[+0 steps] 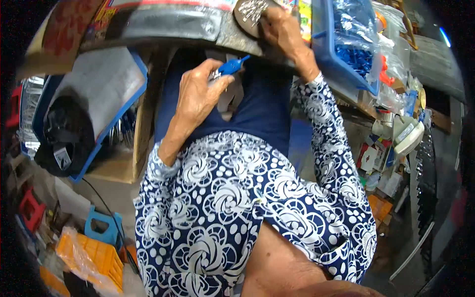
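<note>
My left hand (198, 94) is closed, thumb and fingers pinching a small blue plastic piece (231, 66) with a narrow tip that points right. It is held above my lap, just short of the table's near edge. Farther off to the right, my right hand (284, 37) reaches to the rim of a round brown dish (241, 22). Many small silvery metal parts (255, 9) lie in that dish. The right fingers are bent and drawn together at the dish's edge; whatever they pinch is too small to make out.
A blue bin (321, 54) holding many blue plastic pieces (354, 59) stands right of my right hand. Clear plastic wrap (173, 24) lies on the table (237, 37). At left are a blue-edged tray (111, 74) with a black bag (67, 133), an orange crate (91, 257) and a blue stool (101, 222).
</note>
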### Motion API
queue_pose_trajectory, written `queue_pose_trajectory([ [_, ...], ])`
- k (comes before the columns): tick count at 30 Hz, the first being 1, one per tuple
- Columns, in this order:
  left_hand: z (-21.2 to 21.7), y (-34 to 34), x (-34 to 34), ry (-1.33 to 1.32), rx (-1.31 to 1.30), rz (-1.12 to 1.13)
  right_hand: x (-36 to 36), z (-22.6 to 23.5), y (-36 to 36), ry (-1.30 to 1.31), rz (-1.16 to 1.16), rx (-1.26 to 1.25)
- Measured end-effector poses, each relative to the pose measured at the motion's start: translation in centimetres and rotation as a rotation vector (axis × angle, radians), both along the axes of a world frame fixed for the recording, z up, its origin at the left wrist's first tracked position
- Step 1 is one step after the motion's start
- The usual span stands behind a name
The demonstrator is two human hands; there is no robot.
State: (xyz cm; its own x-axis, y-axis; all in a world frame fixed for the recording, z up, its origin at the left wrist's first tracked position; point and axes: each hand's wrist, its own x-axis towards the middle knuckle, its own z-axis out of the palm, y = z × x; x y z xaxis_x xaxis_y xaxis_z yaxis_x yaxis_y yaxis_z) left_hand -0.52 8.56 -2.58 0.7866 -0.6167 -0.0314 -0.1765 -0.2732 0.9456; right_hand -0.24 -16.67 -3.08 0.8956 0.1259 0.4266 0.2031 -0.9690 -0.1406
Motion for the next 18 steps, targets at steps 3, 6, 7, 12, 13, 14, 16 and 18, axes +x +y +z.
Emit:
queue_pose_trajectory([
  [3,-0.9,-0.2,0.3,-0.048,-0.002,0.002,0.1,-0.4,-1.3,-0.191,0.181,-0.161],
  [6,-1.6,0.0,0.1,-0.202,0.036,0.018,0.8,-0.7,-1.4,-0.15,0.213,-0.144],
  [7,-1.7,0.2,0.1,-0.2,0.043,0.024,0.8,-0.7,-1.1,-0.149,0.219,-0.137],
  [12,-1.7,0.3,0.3,-0.24,0.023,0.063,1.4,0.0,-1.1,0.12,0.099,-0.028],
  [13,-1.6,0.2,0.3,-0.243,0.02,0.061,1.3,0.0,-1.6,0.118,0.096,-0.03],
  [14,-1.5,0.2,0.4,-0.248,0.025,0.066,1.4,0.3,-1.5,0.143,0.083,-0.01],
  [16,-1.4,0.2,0.4,-0.255,0.028,0.073,1.8,0.6,-1.3,0.16,0.046,0.009],
  [18,-1.4,0.2,0.5,-0.265,0.013,0.078,2.0,1.9,-0.6,0.213,-0.013,-0.016],
])
